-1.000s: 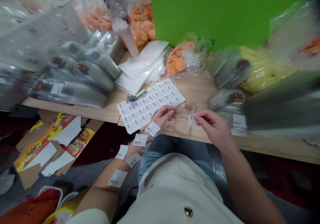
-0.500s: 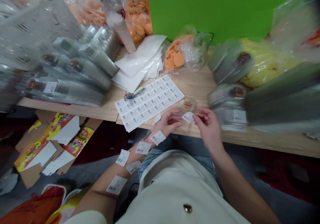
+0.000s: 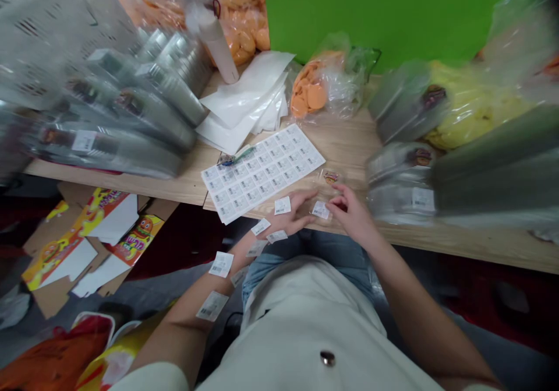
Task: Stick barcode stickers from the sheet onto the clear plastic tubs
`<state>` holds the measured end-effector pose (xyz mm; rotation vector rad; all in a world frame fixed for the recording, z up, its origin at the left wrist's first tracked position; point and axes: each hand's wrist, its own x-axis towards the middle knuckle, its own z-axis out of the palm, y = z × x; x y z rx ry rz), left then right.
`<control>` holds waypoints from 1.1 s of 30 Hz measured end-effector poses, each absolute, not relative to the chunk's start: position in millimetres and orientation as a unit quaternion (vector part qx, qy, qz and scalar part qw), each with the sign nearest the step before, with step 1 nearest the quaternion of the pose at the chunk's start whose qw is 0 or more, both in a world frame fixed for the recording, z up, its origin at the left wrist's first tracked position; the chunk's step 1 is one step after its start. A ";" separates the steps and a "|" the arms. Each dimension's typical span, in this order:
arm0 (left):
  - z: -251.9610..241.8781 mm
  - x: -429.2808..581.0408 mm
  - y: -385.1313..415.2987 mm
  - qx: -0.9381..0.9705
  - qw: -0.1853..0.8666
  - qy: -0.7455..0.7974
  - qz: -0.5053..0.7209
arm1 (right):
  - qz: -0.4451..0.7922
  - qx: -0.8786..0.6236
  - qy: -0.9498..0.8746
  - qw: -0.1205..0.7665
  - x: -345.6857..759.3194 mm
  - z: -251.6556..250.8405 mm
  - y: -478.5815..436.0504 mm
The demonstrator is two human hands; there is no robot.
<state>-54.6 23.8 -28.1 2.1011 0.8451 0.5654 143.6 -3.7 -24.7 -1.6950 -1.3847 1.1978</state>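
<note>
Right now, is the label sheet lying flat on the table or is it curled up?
Flat: the barcode label sheet lies spread on the wooden table, no edge visibly lifting.

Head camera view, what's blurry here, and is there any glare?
In the head view, the plastic-wrapped packs on the left and those on the right are smeared with blur and carry soft glare, while the label sheet in the middle stays fairly sharp.

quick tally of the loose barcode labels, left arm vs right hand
barcode labels on left hand and left forearm: 7
barcode label at right hand: 1
total: 8
</note>
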 end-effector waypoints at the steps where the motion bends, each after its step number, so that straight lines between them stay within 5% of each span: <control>1: -27.2 -55.0 23.7 0.827 0.393 0.335 0.223 | 0.451 -0.645 -0.532 0.314 144.4 -23.6 -2.6; 33: -23.7 -47.1 19.9 0.809 0.388 0.373 0.235 | 0.414 -0.652 -0.561 0.299 146.0 -33.4 -3.9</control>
